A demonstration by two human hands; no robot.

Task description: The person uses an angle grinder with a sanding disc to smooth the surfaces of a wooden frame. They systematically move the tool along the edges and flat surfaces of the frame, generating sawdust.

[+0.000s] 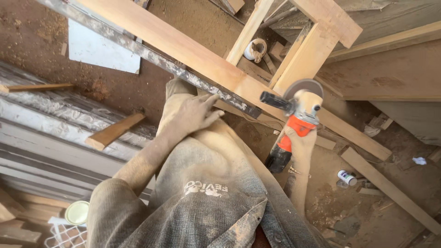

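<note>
Dusty workshop floor (138, 92) below. Left hand (195, 112) flat, fingers spread, on long plank (183, 50) running 10-to-4 o'clock. Right hand (301, 144) wrapped tight round orange grinder (298, 112), disc at plank edge, approx 3 o'clock of left hand.

The long beam (183, 48) is pale, smooth-planed wood with a rough, paint-crusted metal strip (151, 55) along it. The angle grinder (298, 117) has a matt orange-and-black plastic body, dust-coated. The floor (41, 41) is sawdust-strewn earth.

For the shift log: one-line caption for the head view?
Left hand steadies a wooden frame while right hand holds an orange angle grinder against it.
</note>
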